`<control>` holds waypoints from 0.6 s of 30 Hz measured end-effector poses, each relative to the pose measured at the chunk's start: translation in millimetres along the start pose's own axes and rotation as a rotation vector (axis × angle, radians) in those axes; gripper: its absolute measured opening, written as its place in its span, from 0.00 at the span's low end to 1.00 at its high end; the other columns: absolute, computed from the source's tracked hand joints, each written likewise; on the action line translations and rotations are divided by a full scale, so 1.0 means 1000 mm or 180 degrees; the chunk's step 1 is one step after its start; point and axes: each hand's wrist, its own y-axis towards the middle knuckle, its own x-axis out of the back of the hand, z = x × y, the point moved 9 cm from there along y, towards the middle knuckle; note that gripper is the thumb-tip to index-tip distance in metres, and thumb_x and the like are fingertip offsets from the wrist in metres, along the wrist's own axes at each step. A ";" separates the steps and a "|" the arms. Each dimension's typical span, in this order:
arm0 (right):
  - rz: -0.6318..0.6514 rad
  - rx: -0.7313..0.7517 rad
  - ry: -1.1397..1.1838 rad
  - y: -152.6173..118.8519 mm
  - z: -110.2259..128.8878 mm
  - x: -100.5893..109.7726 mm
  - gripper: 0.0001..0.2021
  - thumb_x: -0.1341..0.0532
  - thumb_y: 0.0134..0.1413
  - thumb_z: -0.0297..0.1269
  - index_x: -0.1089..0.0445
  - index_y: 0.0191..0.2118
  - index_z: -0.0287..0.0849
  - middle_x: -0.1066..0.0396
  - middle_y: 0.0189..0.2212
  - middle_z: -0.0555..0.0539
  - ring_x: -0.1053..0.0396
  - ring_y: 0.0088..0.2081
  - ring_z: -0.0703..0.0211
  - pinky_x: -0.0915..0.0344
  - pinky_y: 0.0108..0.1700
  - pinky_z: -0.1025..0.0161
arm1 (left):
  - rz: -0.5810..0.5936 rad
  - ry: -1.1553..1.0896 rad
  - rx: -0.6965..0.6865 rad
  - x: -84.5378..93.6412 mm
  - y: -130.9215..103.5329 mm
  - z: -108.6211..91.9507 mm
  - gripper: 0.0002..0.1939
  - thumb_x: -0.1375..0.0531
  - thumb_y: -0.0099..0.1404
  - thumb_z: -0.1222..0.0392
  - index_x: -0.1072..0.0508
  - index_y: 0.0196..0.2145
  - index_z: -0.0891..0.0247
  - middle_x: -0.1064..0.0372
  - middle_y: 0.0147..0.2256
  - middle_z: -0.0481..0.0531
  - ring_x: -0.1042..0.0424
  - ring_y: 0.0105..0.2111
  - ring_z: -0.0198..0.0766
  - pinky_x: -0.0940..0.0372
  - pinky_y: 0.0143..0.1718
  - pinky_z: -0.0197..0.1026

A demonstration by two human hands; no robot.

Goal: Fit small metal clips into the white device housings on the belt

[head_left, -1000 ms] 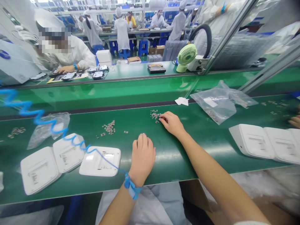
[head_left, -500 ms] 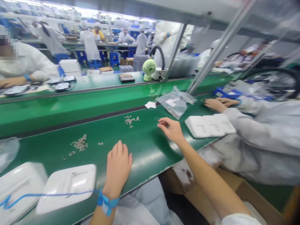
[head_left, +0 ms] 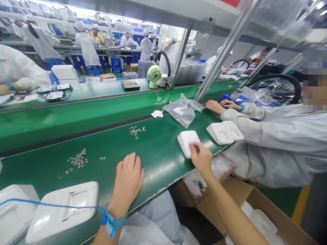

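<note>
My right hand [head_left: 201,156] has its fingers closed on the near edge of a white plastic housing [head_left: 188,140], which stands apart from two similar white housings [head_left: 224,132] at the right. Palm down on the green bench top [head_left: 155,173], my left hand [head_left: 129,178] lies with its fingers stretched out and nothing in it. A blue wrist strap [head_left: 112,221] with a cord circles the left wrist. Left of that hand is another white housing [head_left: 63,207] with a recessed panel, overlapping one more at the frame edge. Small metal pieces [head_left: 79,159] lie heaped beyond it; a second small heap [head_left: 135,131] is farther back.
A clear plastic bag [head_left: 182,110] and white paper pieces [head_left: 157,114] lie toward the back. At the right, a co-worker's hands [head_left: 216,106] rest by a blue tray [head_left: 237,97]. A cardboard box [head_left: 245,192] stands below the bench edge. A green fan [head_left: 154,75] is across the divider.
My right hand has moved right and toward me, onto one white housing, which is now separated from the other two. My left hand stays flat. The camera view has shifted slightly right.
</note>
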 end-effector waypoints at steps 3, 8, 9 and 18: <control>0.0784 0.0771 0.0772 -0.046 0.071 -0.015 0.09 0.42 0.62 0.41 0.26 0.37 0.45 0.22 0.36 0.44 0.25 0.36 0.54 0.29 0.40 0.59 | -0.0253 -0.0294 -0.0359 0.020 0.000 -0.020 0.21 0.47 0.73 0.56 0.30 0.58 0.68 0.36 0.62 0.63 0.38 0.61 0.51 0.42 0.57 0.53; 0.1237 0.1377 0.1724 -0.078 0.148 -0.004 0.07 0.40 0.62 0.30 0.25 0.37 0.46 0.27 0.35 0.46 0.27 0.35 0.59 0.28 0.36 0.62 | -0.0071 -0.0553 -0.0577 0.030 -0.013 -0.029 0.19 0.48 0.74 0.50 0.26 0.52 0.62 0.31 0.60 0.56 0.38 0.63 0.49 0.46 0.54 0.53; 0.1258 0.1430 0.1745 -0.079 0.155 -0.004 0.07 0.40 0.62 0.29 0.25 0.37 0.46 0.27 0.34 0.47 0.27 0.34 0.59 0.28 0.36 0.62 | -0.0019 -0.0560 -0.0555 0.031 -0.017 -0.027 0.18 0.48 0.74 0.50 0.26 0.51 0.62 0.29 0.58 0.56 0.37 0.62 0.48 0.46 0.53 0.53; 0.1290 0.2224 0.1195 -0.091 0.177 -0.031 0.09 0.42 0.62 0.24 0.27 0.40 0.43 0.24 0.36 0.45 0.27 0.37 0.56 0.26 0.39 0.58 | 0.0097 -0.0320 -0.0458 0.041 -0.039 -0.032 0.22 0.50 0.75 0.48 0.28 0.52 0.67 0.29 0.56 0.61 0.35 0.60 0.48 0.46 0.50 0.56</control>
